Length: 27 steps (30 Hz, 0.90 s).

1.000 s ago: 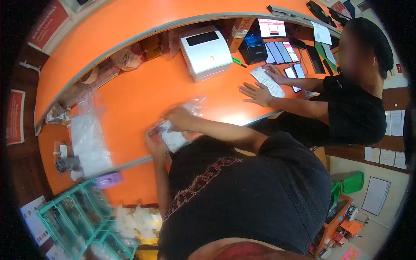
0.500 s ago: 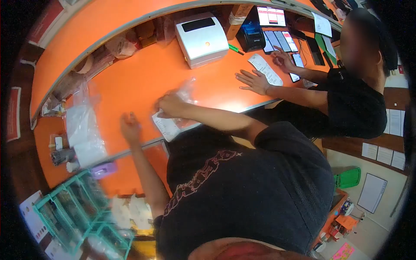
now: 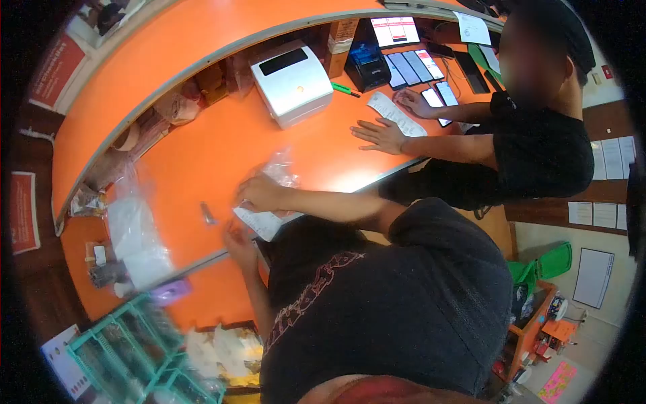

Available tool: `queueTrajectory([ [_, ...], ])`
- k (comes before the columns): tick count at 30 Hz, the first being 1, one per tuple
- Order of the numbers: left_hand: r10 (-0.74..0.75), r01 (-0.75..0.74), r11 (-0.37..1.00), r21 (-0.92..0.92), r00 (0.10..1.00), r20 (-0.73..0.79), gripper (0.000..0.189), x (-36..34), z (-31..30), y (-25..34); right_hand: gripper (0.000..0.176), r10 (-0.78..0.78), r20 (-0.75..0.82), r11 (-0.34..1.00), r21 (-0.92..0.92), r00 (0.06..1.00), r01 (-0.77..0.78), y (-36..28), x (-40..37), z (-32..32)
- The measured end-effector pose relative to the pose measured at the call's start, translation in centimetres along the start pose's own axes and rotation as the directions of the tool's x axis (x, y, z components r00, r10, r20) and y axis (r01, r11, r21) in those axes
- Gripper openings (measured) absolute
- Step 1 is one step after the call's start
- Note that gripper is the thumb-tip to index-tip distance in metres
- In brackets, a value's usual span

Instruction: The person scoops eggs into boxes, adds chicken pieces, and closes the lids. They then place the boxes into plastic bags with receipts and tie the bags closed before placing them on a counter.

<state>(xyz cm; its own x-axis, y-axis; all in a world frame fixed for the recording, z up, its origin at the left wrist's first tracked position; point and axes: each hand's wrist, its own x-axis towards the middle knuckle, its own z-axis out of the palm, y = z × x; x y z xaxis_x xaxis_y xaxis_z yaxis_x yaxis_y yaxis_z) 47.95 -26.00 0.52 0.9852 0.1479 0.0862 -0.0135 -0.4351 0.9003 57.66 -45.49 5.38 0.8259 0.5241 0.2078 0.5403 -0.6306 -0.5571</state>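
My right hand [image 3: 261, 193] is closed over a white printed paper slip [image 3: 261, 222] and a clear plastic bag [image 3: 281, 168] at the table's front edge. The bag's crumpled end sticks out beyond the knuckles, while the slip hangs towards my body. At the slip's left edge is my left hand [image 3: 239, 242], blurred, with its fingertips close to the paper. A small grey object [image 3: 207, 213] lies on the orange table [image 3: 195, 161] just past my left hand, too smeared to name.
A white label printer [image 3: 293, 87] stands at the back. To the right, a co-worker's hands rest by a long receipt [image 3: 397, 114] and several phones [image 3: 407, 67]. White plastic bags [image 3: 138, 236] lie at left, near a purple object [image 3: 170, 291] and teal baskets [image 3: 128, 343].
My left hand has come back towards my body to the slip's edge; the small grey object now shows on the table where it was. My right hand keeps its grip. The camera view has shifted.
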Motion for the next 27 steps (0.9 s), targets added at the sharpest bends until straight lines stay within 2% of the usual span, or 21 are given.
queueTrajectory([
  [2,0.025,-0.028,0.996,-0.087,0.999,-0.026,0.028,0.8,0.7,1.2,0.020,0.029,0.031,1.000,-0.006,0.999,-0.029,0.0,0.2,0.0],
  [5,-0.118,0.139,0.976,-0.168,0.985,0.127,0.016,1.7,0.7,-0.7,0.021,0.091,0.067,0.996,-0.011,0.994,-0.091,0.0,0.5,0.3],
  [8,-0.072,0.083,0.986,-0.144,0.994,0.078,0.012,1.7,1.3,-1.6,0.022,0.108,0.088,0.993,0.027,0.990,-0.111,0.0,0.3,-0.1],
  [11,-0.058,0.062,0.992,-0.114,0.998,0.039,0.016,1.6,1.1,0.8,0.023,0.137,0.059,0.983,0.113,0.989,-0.143,0.5,0.1,0.6],
  [14,-0.088,0.083,0.960,-0.269,0.996,-0.007,0.017,1.8,1.6,0.6,0.022,0.198,0.098,0.974,0.092,0.975,-0.207,0.2,0.2,0.4],
  [17,-0.154,0.162,0.976,-0.142,0.986,0.068,0.016,2.1,1.9,0.5,0.022,0.205,0.069,0.973,0.097,0.976,-0.211,0.2,0.0,0.7],
  [20,-0.259,0.276,0.958,-0.079,0.951,0.171,0.012,2.6,1.7,-2.5,0.022,0.200,0.037,0.978,0.050,0.979,-0.202,0.1,-0.2,0.8],
  [23,-0.343,0.440,0.768,-0.466,0.896,0.282,0.011,1.4,1.8,3.7,0.024,0.261,0.061,0.962,0.073,0.964,-0.265,-0.1,-0.4,0.3],
  [26,-0.317,0.464,0.784,-0.414,0.871,0.376,0.021,0.8,1.2,0.1,0.027,0.299,0.032,0.951,0.080,0.954,-0.300,-0.2,-0.8,-0.3],
  [27,-0.300,0.440,0.817,-0.372,0.876,0.377,0.032,0.7,1.0,0.1,0.027,0.296,0.027,0.951,0.081,0.955,-0.298,-0.2,-0.6,-0.5],
])
